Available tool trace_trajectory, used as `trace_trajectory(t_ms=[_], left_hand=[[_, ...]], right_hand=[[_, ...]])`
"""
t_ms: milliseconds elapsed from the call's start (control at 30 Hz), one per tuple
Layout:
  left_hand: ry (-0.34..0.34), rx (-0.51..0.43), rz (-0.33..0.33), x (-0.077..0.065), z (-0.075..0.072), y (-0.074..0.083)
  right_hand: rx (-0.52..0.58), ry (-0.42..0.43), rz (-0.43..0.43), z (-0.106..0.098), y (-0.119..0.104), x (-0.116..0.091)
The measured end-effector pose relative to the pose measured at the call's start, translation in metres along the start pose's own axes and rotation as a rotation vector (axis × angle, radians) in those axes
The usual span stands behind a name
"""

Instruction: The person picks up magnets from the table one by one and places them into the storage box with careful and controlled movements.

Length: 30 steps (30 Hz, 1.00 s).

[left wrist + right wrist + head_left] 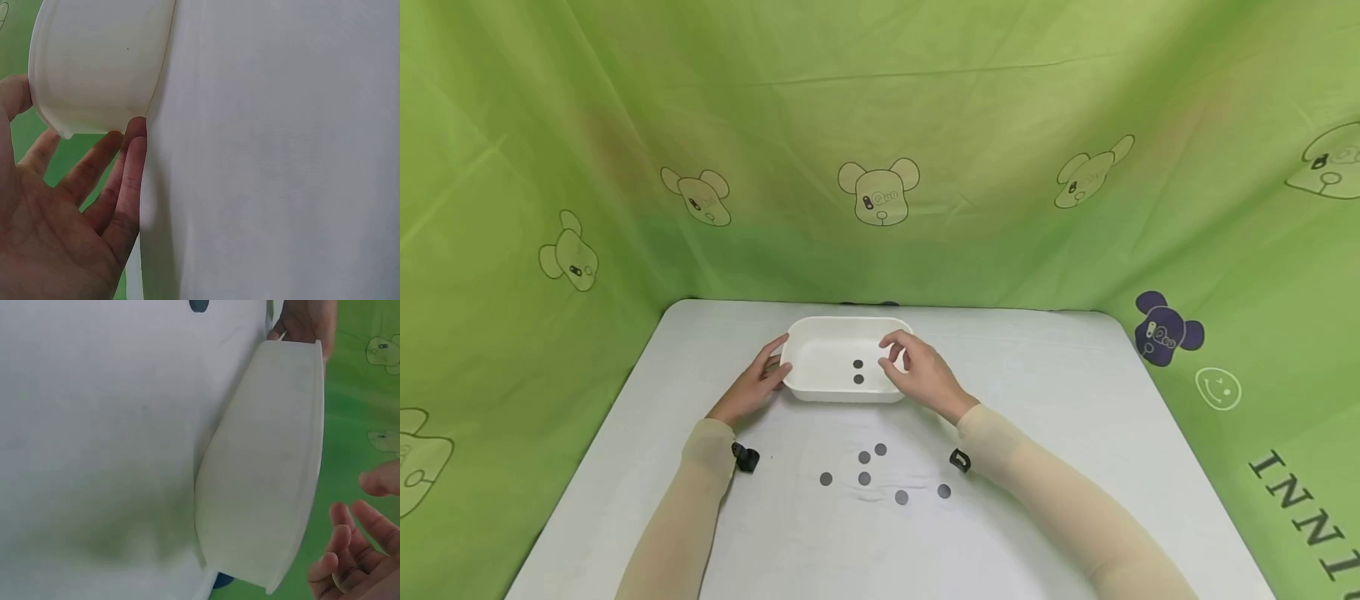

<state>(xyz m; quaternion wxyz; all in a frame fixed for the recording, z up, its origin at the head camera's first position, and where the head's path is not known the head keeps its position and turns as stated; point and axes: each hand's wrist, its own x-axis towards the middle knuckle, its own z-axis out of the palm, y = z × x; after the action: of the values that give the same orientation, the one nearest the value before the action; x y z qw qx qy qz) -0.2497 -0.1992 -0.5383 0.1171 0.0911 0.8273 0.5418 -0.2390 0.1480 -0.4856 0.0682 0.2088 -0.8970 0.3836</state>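
A white oval plastic basin (827, 342) stands toward the back of the table. My left hand (756, 385) holds its left end. In the left wrist view, the thumb lies at the rim and the fingertips (114, 139) meet the outer wall. Over the basin's right end hovers my right hand (925, 372), thumb and index finger apart, with nothing visible between them; the right wrist view shows its fingers (362, 534) loosely bent beside the rim. Two small dark grey discs, a far disc (858, 364) and a near disc (859, 379), lie inside the basin.
Several more grey discs (864, 478) lie scattered on the white tabletop (790, 533) in front of the basin, one disc (943, 492) farthest right. Green cloth (880, 267) with bear drawings hangs behind the table and along both sides. Black straps (746, 457) sit at the wrists.
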Motion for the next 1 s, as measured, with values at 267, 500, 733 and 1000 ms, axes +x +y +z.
trace_trajectory(t_ms=[267,500,733,1000], left_hand=[[0.001,0.026,-0.021,0.000,0.001,0.000],[0.003,0.027,-0.006,0.003,0.001,-0.003],[-0.006,0.023,-0.006,0.004,0.000,-0.003],[-0.006,0.011,-0.018,0.002,-0.001,-0.001]], right_hand=[[-0.010,-0.004,0.009,-0.013,0.002,-0.024],[-0.023,-0.011,-0.008,-0.025,0.007,-0.042],[-0.035,-0.047,0.012,-0.031,0.012,-0.061],[-0.042,-0.139,0.053,-0.035,0.019,-0.085]])
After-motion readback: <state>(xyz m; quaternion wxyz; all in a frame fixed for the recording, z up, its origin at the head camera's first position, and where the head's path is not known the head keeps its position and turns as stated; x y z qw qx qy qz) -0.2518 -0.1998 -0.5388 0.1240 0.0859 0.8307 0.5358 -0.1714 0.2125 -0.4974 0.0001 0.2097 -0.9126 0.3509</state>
